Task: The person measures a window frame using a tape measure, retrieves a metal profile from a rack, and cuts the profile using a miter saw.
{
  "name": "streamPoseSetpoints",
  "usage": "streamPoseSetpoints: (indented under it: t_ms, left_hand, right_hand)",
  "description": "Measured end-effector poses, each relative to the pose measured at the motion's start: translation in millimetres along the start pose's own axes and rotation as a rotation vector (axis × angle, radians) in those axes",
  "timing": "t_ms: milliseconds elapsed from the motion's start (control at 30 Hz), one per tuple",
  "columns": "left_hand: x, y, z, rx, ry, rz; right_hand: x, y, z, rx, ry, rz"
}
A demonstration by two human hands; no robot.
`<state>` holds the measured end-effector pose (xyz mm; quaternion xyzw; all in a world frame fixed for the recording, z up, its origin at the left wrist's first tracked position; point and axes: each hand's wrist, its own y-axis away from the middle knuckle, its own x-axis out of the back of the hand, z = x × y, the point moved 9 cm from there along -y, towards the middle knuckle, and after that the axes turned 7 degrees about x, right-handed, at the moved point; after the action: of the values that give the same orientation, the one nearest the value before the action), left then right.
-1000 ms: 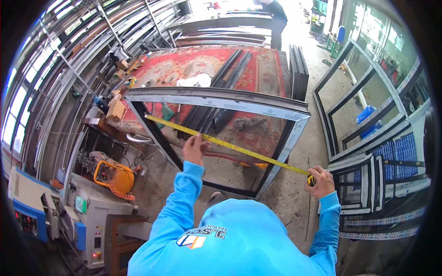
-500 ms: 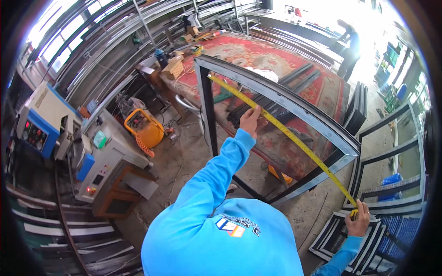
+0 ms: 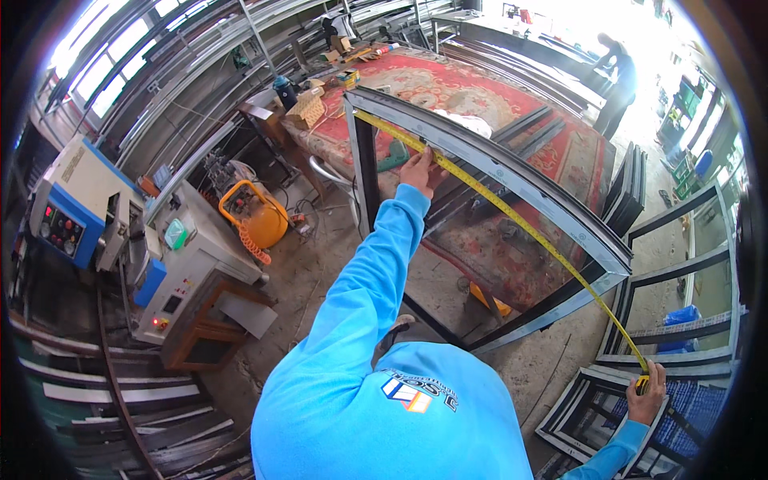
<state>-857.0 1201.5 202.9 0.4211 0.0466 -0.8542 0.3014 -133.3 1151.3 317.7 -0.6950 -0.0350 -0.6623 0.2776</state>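
Note:
A yellow tape measure blade (image 3: 498, 201) stretches along the upper bar of a grey-and-black metal window frame (image 3: 512, 178), which stands tilted before me. The blade's far end lies at the frame's upper left corner. My left hand (image 3: 421, 171) pinches the blade a short way from that end, beside the bar. Out at the lower right, beyond the frame's right corner, my right hand (image 3: 648, 398) is closed around the tape measure case (image 3: 642, 385). Between that corner and the case, the blade hangs free and bends downward.
Behind the frame is a table with a red patterned carpet (image 3: 448, 76), bearing dark metal profiles (image 3: 520, 132) and a green power tool (image 3: 394, 156). An orange compressor (image 3: 260, 216) and a machine (image 3: 188, 276) stand left. More window frames (image 3: 680, 268) lean right. A person (image 3: 616, 80) works far off.
My left hand has moved up and left, closer to the bar, bringing the blade against it. My right hand has shifted right and slightly down with the case, and more blade is out.

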Motion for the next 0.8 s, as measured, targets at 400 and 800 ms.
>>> streamPoseSetpoints:
  t_ms: [400,800]
  left_hand:
    - [-6.8,-4.2,4.9,-0.017,0.0,0.008]
    - [-3.3,-35.5,-2.0,0.03,-0.088,-0.156]
  right_hand:
    - [3.1,73.5,80.9,-0.298,-0.297,-0.033]
    - [10.7,124.0,-24.6,-0.514,-0.459,-0.118]
